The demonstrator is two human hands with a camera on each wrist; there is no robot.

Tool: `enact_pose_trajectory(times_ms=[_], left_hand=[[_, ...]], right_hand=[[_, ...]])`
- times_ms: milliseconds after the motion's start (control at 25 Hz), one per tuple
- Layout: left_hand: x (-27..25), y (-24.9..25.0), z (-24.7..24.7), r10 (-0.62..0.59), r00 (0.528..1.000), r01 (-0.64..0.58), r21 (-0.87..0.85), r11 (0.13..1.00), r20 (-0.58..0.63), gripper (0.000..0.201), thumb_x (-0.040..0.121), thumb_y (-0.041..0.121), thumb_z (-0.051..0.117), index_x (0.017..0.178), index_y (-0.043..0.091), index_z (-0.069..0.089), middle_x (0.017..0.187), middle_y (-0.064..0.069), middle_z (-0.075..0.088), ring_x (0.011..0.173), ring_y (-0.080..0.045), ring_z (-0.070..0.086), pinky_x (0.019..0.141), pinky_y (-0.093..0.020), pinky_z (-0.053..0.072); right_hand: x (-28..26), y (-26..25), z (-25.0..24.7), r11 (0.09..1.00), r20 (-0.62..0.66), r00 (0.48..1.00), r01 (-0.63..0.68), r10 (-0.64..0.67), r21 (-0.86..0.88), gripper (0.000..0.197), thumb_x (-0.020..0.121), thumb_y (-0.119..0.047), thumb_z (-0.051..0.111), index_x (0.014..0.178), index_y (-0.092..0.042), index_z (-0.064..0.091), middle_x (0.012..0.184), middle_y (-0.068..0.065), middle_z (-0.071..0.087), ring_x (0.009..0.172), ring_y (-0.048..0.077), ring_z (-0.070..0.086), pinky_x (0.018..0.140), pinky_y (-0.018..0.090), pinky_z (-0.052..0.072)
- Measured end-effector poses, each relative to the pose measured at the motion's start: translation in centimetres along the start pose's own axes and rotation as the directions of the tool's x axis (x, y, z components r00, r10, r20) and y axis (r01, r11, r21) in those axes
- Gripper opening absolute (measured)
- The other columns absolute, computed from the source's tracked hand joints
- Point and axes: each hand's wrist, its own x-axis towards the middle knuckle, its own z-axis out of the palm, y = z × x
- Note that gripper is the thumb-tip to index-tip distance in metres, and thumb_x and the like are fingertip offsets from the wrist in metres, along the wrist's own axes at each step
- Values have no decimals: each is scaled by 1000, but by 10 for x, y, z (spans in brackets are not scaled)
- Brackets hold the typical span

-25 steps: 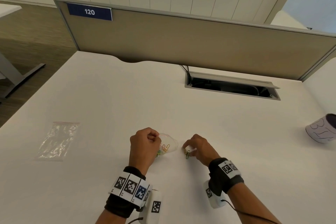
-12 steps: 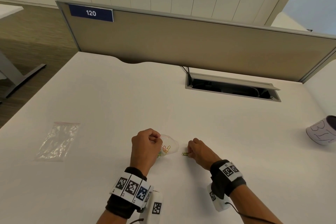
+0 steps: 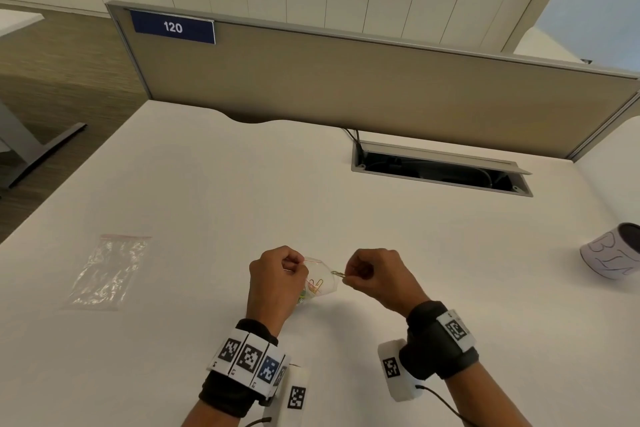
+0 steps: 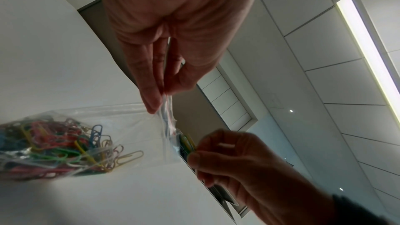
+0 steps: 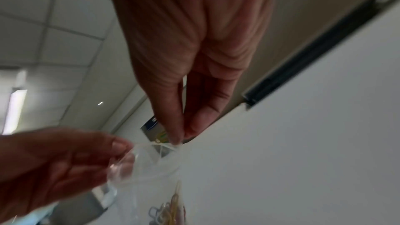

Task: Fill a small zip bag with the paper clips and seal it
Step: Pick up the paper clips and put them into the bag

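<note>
Now left hand (image 3: 277, 282) pinches clear zip bag (image 4: 121, 126) of coloured clips; right hand (image 3: 375, 279) pinches green clip (image 3: 337, 274).

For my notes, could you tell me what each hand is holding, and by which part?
The left hand pinches the zip bag at its open top edge. The right hand pinches a paper clip by one end.

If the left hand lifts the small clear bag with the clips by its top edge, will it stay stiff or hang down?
Probably it hangs. The small clear plastic zip bag looks thin and crumpled where the left hand pinches its rim, so likely floppy. The coloured paper clips lie heaped at one end; their weight would likely pull that end down. Smooth film may slip.
</note>
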Motion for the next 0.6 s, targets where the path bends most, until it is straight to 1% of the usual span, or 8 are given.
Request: enact_pose_trajectory(times_ms=[120, 200, 240, 320, 360, 440, 520, 600], left_hand=[[0, 0, 0, 6, 1000, -6, 2, 1000, -6, 5, 81, 7, 66, 84, 8, 69, 80, 2, 65, 67, -6, 60, 44, 0, 44], [-1, -1, -1, 5, 1000, -5, -5, 1000, -14, 5, 80, 6, 66, 84, 9, 69, 79, 2, 66, 66, -7, 61, 44, 2, 42], [-1, -1, -2, -2, 1000, 1, -9, 1000, -20, 5, 80, 6, 66, 83, 9, 69, 79, 2, 66, 67, -8, 61, 44, 1, 42], [1, -3, -5, -6, 999, 5, -18, 1000, -37, 5, 80, 6, 67, 81, 11, 69, 78, 1, 68, 66, -6, 62, 45, -4, 45], [2, -3, -7, -1, 999, 0, -25, 1000, -49, 5, 80, 6, 67, 80, 11, 69, 79, 0, 70, 67, -6, 63, 49, -6, 46], [3, -4, -8, 6, 997, -9, -43, 999, -74, 5, 80, 6, 67, 80, 10, 69, 80, -3, 72, 72, -11, 67, 55, -12, 49], [4, -4, -10, 7, 995, -13, -57, 998, -99, 5, 80, 6, 68, 83, 9, 69, 82, -4, 71, 75, -16, 68, 56, -15, 51], [4, -7, -12, 12, 993, -22, -89, 996, -116, 9, 81, 4, 66, 86, 10, 68, 85, -4, 70, 78, -20, 68, 59, -19, 55]], right_hand=[[13, -22, 10, 974, 125, 989, 107, -83, -198, 7, 81, -12, 71, 87, -10, 72, 82, 6, 75, 70, 16, 63, 61, 13, 44], [15, -27, 17, 969, 117, 987, 136, -114, -207, 13, 84, -12, 68, 95, -9, 73, 92, 8, 76, 81, 20, 68, 71, 21, 50], [13, -28, 19, 975, 67, 990, 137, -127, -175, 13, 85, -14, 68, 96, -10, 73, 93, 8, 76, 83, 20, 68, 73, 23, 51], [5, -30, 20, 984, -58, 986, 148, -154, -95, 14, 86, -24, 68, 95, -16, 74, 86, 3, 73, 74, 13, 63, 67, 20, 47], [0, -32, 21, 985, -75, 985, 146, -153, -88, 18, 84, -34, 68, 95, -21, 74, 79, -1, 68, 67, 7, 57, 63, 17, 42], [-10, -38, 28, 989, 3, 995, 101, -101, -106, 33, 80, -51, 66, 102, -27, 70, 66, -9, 58, 56, 3, 50, 57, 16, 37], [-14, -43, 39, 992, 77, 996, 53, -44, -117, 37, 79, -52, 66, 107, -27, 66, 62, -8, 64, 53, 5, 55, 56, 19, 43], [-11, -45, 48, 987, 31, 998, 52, -47, -154, 29, 82, -49, 64, 99, -26, 65, 71, -3, 71, 61, 10, 61, 61, 28, 52]])
